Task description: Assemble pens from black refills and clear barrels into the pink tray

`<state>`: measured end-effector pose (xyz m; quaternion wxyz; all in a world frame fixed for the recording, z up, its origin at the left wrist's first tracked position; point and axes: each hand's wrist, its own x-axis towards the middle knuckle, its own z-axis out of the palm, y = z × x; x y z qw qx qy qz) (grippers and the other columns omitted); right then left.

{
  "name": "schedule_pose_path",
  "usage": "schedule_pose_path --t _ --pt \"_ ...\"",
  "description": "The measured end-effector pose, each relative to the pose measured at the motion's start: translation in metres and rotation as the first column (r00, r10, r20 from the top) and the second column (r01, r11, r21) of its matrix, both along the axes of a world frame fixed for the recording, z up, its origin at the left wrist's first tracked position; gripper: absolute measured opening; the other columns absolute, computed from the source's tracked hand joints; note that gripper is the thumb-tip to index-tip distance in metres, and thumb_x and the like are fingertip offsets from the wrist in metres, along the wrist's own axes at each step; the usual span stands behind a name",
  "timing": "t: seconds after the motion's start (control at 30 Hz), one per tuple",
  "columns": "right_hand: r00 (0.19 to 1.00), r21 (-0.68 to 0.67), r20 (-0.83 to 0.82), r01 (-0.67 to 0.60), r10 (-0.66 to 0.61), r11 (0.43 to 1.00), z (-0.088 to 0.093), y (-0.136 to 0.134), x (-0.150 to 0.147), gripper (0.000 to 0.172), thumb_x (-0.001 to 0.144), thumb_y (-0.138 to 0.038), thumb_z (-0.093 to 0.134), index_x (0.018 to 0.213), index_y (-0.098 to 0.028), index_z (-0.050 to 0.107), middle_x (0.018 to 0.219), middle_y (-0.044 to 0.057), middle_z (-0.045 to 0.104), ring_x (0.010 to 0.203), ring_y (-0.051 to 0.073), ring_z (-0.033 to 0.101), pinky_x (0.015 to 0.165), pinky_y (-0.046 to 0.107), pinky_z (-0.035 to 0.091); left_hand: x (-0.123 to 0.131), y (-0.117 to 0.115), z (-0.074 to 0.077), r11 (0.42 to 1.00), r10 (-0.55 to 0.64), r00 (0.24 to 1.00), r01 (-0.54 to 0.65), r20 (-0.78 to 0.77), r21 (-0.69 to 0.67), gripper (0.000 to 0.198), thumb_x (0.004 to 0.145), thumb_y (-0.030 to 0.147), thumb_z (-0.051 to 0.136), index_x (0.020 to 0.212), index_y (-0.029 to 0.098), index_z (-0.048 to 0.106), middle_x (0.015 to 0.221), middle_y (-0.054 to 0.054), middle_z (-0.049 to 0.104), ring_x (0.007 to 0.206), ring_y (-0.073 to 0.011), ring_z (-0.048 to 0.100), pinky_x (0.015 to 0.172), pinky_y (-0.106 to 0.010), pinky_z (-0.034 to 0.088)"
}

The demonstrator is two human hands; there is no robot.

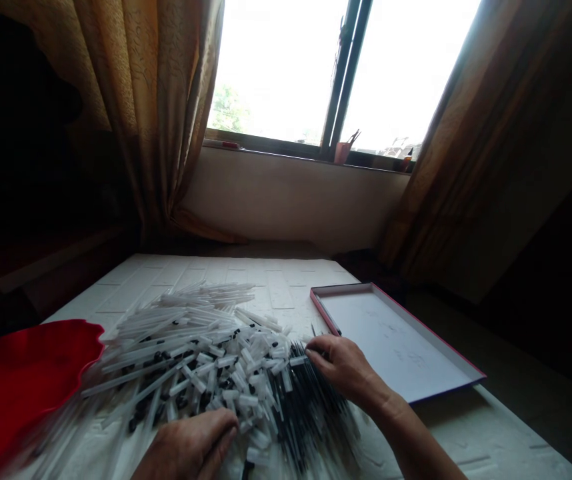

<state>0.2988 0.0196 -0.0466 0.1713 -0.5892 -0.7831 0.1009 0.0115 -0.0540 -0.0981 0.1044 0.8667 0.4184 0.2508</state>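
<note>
A big heap of clear plastic pen barrels and small clear caps (191, 353) covers the white table (276, 280) in front of me. Dark thin refills (306, 407) lie bunched at the heap's right side. My right hand (341, 367) rests on the right edge of the heap, its fingers pinched together on a small clear piece among the refills. My left hand (191, 447) lies at the near edge of the heap, fingers curled down onto the caps; whether it holds one is hidden.
A shallow white box lid with a pink rim (401, 347) lies at the right of the heap. A red plastic dish (21, 380) stands at the left edge. Curtains and a window sill with a small cup (342, 152) are beyond the table.
</note>
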Motion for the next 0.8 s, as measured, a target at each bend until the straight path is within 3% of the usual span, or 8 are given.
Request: schedule_pose_path --t 0.17,0.37,0.63,0.8 --pt "0.992 0.009 0.005 -0.125 0.125 0.992 0.0 -0.01 -0.015 0.017 0.092 -0.021 0.06 0.096 -0.022 0.077 0.094 0.004 0.075 0.086 0.017 0.07 0.077 0.024 0.048 0.001 0.003 -0.008 0.999 -0.006 1.0 0.007 -0.011 0.04 0.023 0.098 0.021 0.043 0.083 0.026 0.059 0.07 0.004 0.073 0.062 -0.0135 0.075 0.053 -0.014 0.047" --pt "0.967 0.026 0.074 -0.246 0.243 0.969 0.013 -0.008 -0.042 0.018 0.091 -0.02 0.06 0.095 -0.023 0.077 0.094 0.005 0.074 0.082 0.02 0.07 0.071 0.026 0.047 0.001 0.001 0.004 0.999 0.018 1.0 -0.019 0.009 0.05 0.023 0.098 0.021 0.042 0.089 0.025 0.062 0.073 0.003 0.074 0.066 -0.0137 0.076 0.059 -0.015 0.05" --pt "0.937 0.016 0.16 -0.318 0.312 0.948 0.024 0.043 -0.103 0.023 0.097 -0.024 0.055 0.111 -0.025 0.073 0.111 0.007 0.074 0.104 0.023 0.067 0.086 0.031 0.049 -0.007 0.006 0.011 0.985 0.136 0.986 -0.144 0.094 0.09 0.024 0.098 0.022 0.043 0.088 0.025 0.064 0.072 0.003 0.075 0.064 -0.0143 0.075 0.056 -0.018 0.05" --pt "0.932 -0.104 0.237 -0.258 0.276 0.961 0.018 0.067 -0.126 0.022 0.099 -0.033 0.06 0.113 -0.018 0.067 0.11 0.007 0.07 0.095 0.021 0.068 0.083 0.04 0.056 -0.023 0.017 0.007 0.952 0.262 0.947 -0.285 0.188 0.109 0.022 0.099 0.029 0.045 0.095 0.027 0.066 0.077 0.002 0.077 0.067 -0.0161 0.076 0.062 -0.02 0.052"
